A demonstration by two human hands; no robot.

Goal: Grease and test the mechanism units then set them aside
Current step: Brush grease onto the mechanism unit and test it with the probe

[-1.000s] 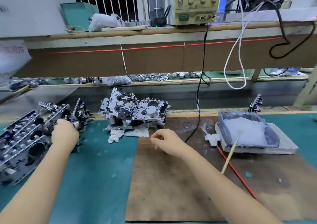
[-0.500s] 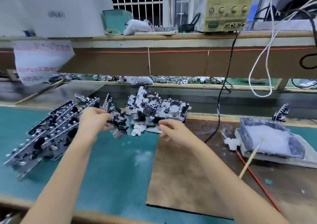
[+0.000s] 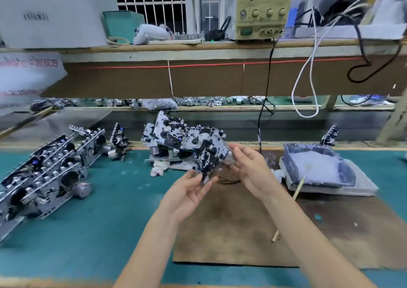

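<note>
Single view, head-worn, wide-angle. Faces forward and down across the green bench mat (image 3: 99,232). Left hand (image 3: 189,190) and right hand (image 3: 248,166), holding a mechanism unit (image 3: 209,155), sit mid-frame at arm's reach. Top edge takes in the power supply (image 3: 262,10).

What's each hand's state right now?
Left hand: pinches the mechanism unit at its lower corner.
Right hand: grips the same unit's right side.

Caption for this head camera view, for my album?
The left hand and right hand hold a mechanism unit over the mat, beside the grease tray.
</note>
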